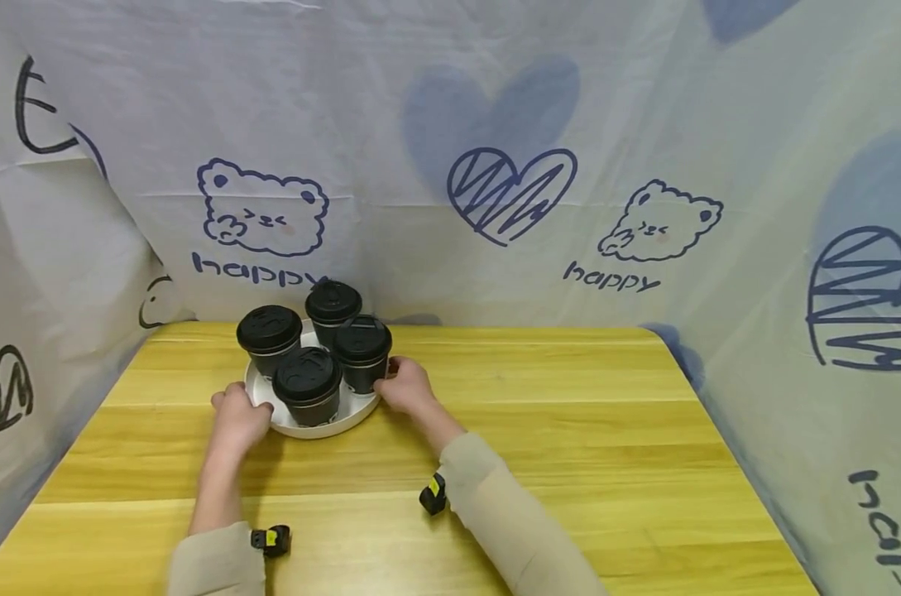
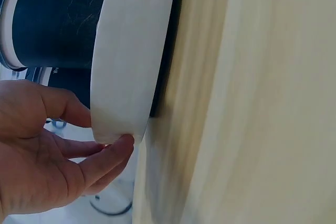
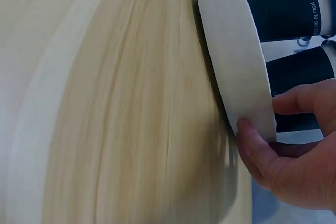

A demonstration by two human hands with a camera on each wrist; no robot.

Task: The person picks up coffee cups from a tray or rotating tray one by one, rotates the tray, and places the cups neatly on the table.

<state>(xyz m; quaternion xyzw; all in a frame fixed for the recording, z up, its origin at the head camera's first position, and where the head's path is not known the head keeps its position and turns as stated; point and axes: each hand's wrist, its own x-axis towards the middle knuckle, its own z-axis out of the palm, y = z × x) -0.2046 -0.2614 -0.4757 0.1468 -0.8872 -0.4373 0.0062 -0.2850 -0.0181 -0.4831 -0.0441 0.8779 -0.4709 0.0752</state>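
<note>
A round white tray (image 1: 318,431) is at the far left part of the table, with several black lidded paper cups standing on it. The front cup (image 1: 307,382) and the right cup (image 1: 364,348) are closest to my hands. My left hand (image 1: 240,420) grips the tray's left rim, thumb at the top edge and fingertips on the outer wall (image 2: 131,51). On the opposite side my right hand (image 1: 407,386) pinches the rim the same way, beside the right cup. A dark strip shows under the tray's edge in both wrist views.
The wooden table (image 1: 569,463) spreads to the right and toward me. Behind it hangs a pale cloth (image 1: 390,248) printed with hearts and bears, close to the back cup (image 1: 334,303). Another stretch of cloth lines the left side.
</note>
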